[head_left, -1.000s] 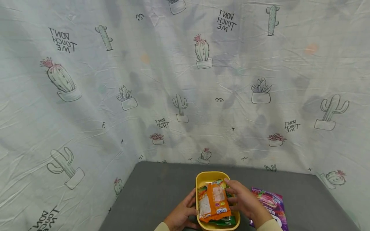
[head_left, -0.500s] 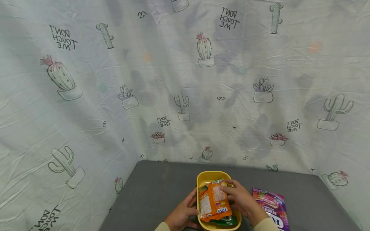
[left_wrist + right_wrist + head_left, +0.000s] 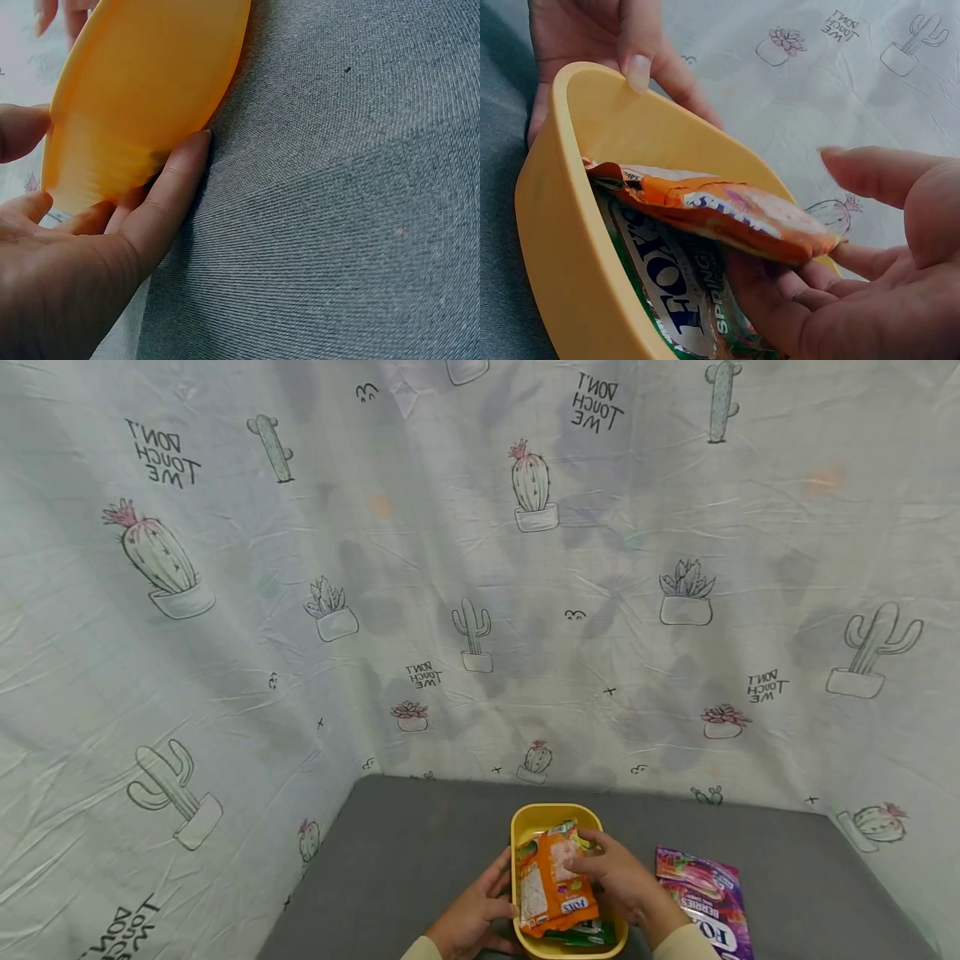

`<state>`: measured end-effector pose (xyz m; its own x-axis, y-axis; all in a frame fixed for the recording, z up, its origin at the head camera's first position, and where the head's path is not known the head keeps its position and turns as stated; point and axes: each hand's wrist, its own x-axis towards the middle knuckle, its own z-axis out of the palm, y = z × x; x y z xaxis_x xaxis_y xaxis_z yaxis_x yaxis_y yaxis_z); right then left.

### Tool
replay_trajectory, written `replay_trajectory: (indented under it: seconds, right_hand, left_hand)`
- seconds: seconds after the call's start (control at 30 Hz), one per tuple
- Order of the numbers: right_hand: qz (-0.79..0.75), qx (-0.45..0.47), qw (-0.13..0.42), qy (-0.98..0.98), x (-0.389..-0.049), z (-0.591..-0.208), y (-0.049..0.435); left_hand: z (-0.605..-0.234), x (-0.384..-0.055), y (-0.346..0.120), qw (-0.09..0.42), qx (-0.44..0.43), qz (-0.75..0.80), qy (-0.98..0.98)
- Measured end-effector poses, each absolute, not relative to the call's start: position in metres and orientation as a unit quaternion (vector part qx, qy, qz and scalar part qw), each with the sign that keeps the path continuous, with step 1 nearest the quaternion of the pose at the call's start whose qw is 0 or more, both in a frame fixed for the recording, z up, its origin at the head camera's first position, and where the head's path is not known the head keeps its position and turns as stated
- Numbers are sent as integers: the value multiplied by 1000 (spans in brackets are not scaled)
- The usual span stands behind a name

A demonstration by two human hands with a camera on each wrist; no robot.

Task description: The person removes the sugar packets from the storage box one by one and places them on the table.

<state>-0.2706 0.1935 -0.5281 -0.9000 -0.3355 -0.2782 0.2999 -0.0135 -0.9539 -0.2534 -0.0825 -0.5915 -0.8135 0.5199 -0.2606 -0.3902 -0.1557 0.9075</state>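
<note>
A yellow plastic tub (image 3: pixel 555 812) stands on the grey surface, with my left hand (image 3: pixel 474 912) holding its left side. In the right wrist view the thumb (image 3: pixel 638 73) of that hand lies over the rim. An orange candy packet (image 3: pixel 558 893) lies tilted on top inside the tub. My right hand (image 3: pixel 626 883) reaches in from the right. Its fingers are under the packet's edge, and its thumb (image 3: pixel 866 171) is raised above it, apart. Beneath lies a green packet lettered FOX'S (image 3: pixel 667 270), partly hidden. Other contents are mostly covered.
A purple packet lettered BERRIES (image 3: pixel 705 893) lies flat on the grey table (image 3: pixel 420 843), right of the tub. A pale curtain (image 3: pixel 480 568) with cactus drawings hangs behind and along the sides.
My right hand has shifted left, its thumb now over the orange packet. That packet has tilted and moved slightly. The left hand stays on the tub; the head view has shifted a little.
</note>
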Motion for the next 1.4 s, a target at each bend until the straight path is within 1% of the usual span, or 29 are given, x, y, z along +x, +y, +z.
replay_trajectory:
  seconds: [0.3,0.67,0.9,1.4]
  right_hand:
    - [-740,-25,254,622,-269,-533,195]
    - [-732,6,249,634,-266,-538,191]
    - [-716,5,249,652,-264,-539,191]
    - [-721,5,225,656,-260,-540,189]
  left_hand:
    - [-592,-253,-82,300,57,759,575]
    - [-590,-252,-83,297,57,763,572]
    - [-592,-252,-81,290,57,766,571]
    - [-595,-252,-82,289,53,764,575]
